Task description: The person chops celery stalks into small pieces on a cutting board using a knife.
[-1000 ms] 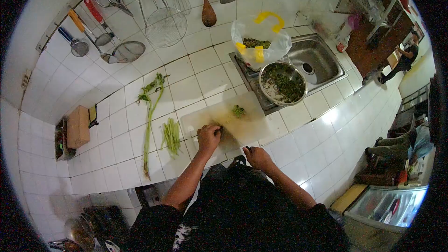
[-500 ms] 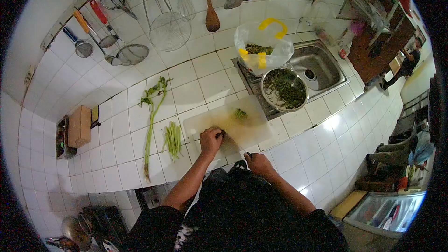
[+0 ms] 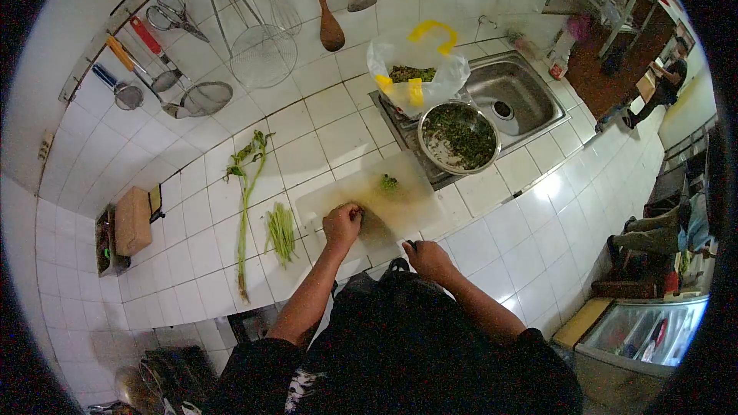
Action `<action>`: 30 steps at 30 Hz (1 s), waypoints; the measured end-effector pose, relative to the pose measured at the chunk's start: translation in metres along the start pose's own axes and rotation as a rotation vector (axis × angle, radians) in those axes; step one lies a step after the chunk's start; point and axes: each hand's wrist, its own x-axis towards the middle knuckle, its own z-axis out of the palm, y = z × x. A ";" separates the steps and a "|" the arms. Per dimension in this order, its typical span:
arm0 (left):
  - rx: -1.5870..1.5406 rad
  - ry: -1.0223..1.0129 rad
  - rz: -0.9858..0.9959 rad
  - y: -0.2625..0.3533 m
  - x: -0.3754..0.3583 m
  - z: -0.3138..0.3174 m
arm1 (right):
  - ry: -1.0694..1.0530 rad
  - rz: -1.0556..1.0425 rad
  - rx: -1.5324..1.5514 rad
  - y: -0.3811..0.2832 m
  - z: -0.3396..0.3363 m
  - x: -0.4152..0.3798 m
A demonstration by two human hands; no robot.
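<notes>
A pale cutting board [image 3: 319, 204] lies on the white tiled counter in front of me. On its left part my left hand [image 3: 342, 227] is closed, with the fingertips pinched around something small and dark that I cannot make out. At the board's near edge my right hand [image 3: 432, 260] grips the dark handle of a knife [image 3: 413, 246]; the thin blade is hard to see. A small heap of chopped greens [image 3: 389, 182] sits towards the board's far side. Left of the board lie a bundle of cut green stalks [image 3: 281, 234] and a long leafy stalk [image 3: 245, 215].
A steel bowl of chopped greens [image 3: 498, 155] stands beside the sink [image 3: 516, 81], with a plastic bag [image 3: 453, 81] behind it. Strainers [image 3: 263, 58] and other utensils hang on the wall. A brown block [image 3: 134, 220] stands at far left. Another person [image 3: 667, 84] is at far right.
The whole view has shifted slightly. My left hand stays on the board with its fingers turned a little, and my right hand still holds the knife near the board's edge.
</notes>
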 end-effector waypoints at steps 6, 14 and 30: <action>0.216 0.109 0.062 0.006 0.008 0.010 | -0.005 0.001 0.041 -0.009 -0.012 0.005; 0.016 0.090 0.044 -0.009 0.012 0.012 | -0.029 0.063 -0.035 -0.003 0.005 0.012; -0.090 -0.013 -0.094 -0.002 0.009 -0.003 | -0.036 0.027 -0.021 -0.006 0.004 0.021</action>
